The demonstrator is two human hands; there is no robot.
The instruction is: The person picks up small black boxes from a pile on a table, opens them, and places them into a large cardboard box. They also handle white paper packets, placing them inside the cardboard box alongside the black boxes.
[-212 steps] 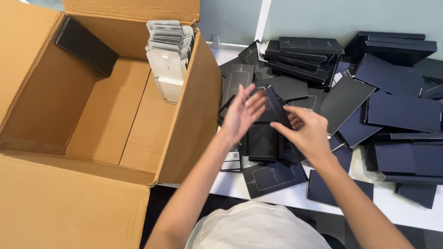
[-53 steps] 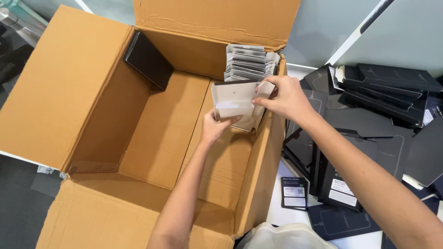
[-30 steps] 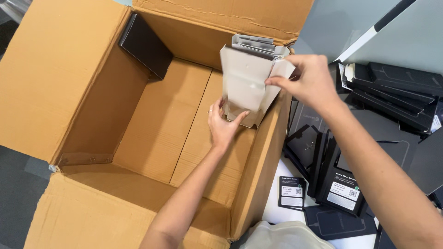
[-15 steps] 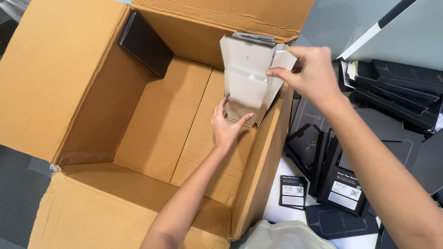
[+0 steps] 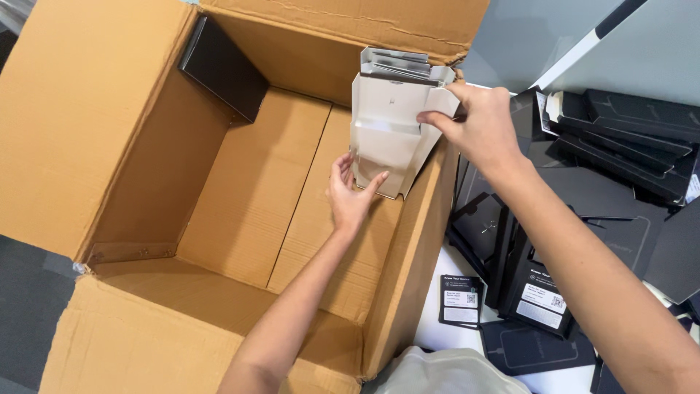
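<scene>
The stack of flat grey-white card inserts (image 5: 390, 128) stood on end inside the big cardboard box (image 5: 109, 146), leaning against its right wall near the far right corner. The front sheet faced me, a fold line across its middle, and the tops of the sheets behind it fanned out just above it.

My right hand (image 5: 477, 128) came in over the right wall and pinched the upper right edge of the stack, thumb on the front face, other fingers curled round the back, closed on it. My left hand (image 5: 350, 193) was down inside the box at the stack's lower edge, fingers loosely spread, thumb and fingertips touching the bottom of the front sheet. Steadying more than gripping; I couldn't tell if it really had hold.

The box was otherwise nearly bare: brown floor with a centre seam, and one black flat box (image 5: 222, 69) standing on edge in the far left corner against the back wall. All flaps were open, the near flap (image 5: 131, 343) folded out toward me.

Outside the box, on the right, the white table (image 5: 452, 335) carried a heap of black flat boxes (image 5: 627, 131), some stacked at the far right, others tipped on edge just beside the box wall. A few showed white labels (image 5: 461, 303) on the near ends. A pale cloth bit of my clothing (image 5: 445, 372) showed at the bottom edge.
</scene>
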